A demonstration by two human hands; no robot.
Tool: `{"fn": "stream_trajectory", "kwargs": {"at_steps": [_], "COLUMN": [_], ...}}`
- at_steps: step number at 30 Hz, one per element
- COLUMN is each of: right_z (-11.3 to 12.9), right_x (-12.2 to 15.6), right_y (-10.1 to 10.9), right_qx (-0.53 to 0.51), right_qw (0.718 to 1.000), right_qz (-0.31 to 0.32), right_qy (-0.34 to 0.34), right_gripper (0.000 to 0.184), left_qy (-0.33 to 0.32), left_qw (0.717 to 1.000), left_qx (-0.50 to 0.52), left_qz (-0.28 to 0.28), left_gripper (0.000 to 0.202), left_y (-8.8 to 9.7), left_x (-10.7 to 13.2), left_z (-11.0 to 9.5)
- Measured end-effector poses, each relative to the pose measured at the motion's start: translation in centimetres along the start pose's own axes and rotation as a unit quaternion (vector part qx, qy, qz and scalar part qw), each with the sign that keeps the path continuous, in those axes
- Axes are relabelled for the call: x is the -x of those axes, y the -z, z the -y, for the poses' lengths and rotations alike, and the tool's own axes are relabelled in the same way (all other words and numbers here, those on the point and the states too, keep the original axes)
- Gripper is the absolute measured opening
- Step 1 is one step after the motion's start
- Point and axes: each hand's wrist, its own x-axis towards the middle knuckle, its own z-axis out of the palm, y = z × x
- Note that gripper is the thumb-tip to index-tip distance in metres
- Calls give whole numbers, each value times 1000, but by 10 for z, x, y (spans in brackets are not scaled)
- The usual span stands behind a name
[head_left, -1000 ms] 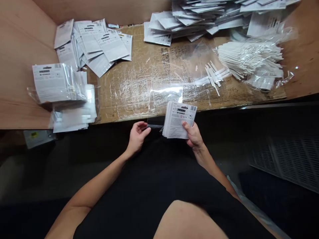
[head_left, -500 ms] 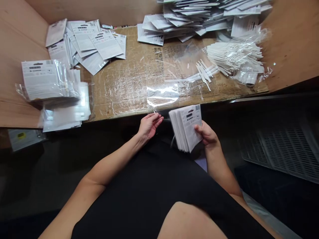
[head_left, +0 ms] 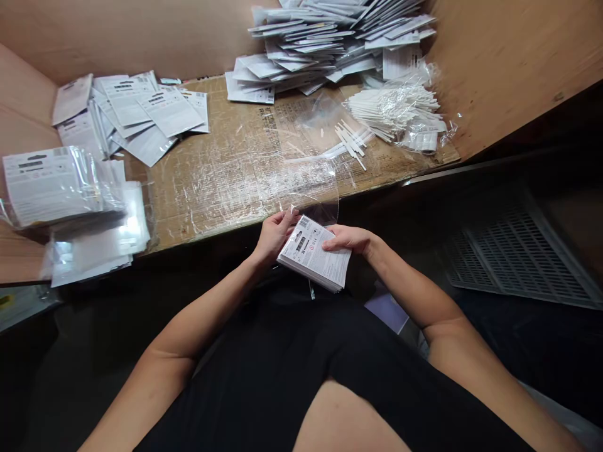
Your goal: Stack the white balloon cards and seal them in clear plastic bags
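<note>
Left hand (head_left: 276, 237): closed in a pinch on the edge of a transparent plastic bag (head_left: 308, 188).
Right hand (head_left: 347, 238): fingers extended, pressed across a stack of printed white cards (head_left: 311, 256), holding it.
Stack: 12 o'clock, above the lap, just off the cardboard-topped bench (head_left: 221, 201).
Nearby: white plastic sticks (head_left: 393, 110), 1 o'clock; loose cards (head_left: 325, 50), 12 o'clock; bagged card packs (head_left: 51, 188), 10 o'clock.
</note>
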Motion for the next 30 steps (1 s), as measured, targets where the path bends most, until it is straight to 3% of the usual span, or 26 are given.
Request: {"fn": "stream_trajectory", "kwargs": {"at_steps": [4, 11, 17, 21, 25, 28, 30], "right_z": [4, 0, -4, 4, 27, 53, 72], "right_x": [10, 15, 17, 17, -3, -27, -45], "right_y": [-1, -22, -42, -57, -72, -83, -90], "right_qx": [0, 22, 143, 218, 220, 204, 188], "right_qw": [998, 976, 930, 899, 867, 851, 848], "right_qz": [-69, -200, -306, -324, -353, -354, -342], "right_qy": [6, 86, 143, 198, 273, 329, 359], "right_gripper": [62, 65, 54, 50, 47, 46, 48], "left_qy": [-4, -2, -61, -136, -262, -305, -331], "left_qw": [1000, 993, 987, 977, 949, 928, 920], "left_qx": [9, 54, 90, 74, 21, 1, 13], "left_qz": [-7, -107, -122, -145, -173, -214, -209], "left_gripper": [64, 43, 31, 35, 42, 44, 44], "left_y": [4, 4, -4, -5, -1, 5, 10], "left_x": [3, 18, 29, 27, 13, -3, -11], "left_z": [3, 18, 27, 28, 8, -23, -45]}}
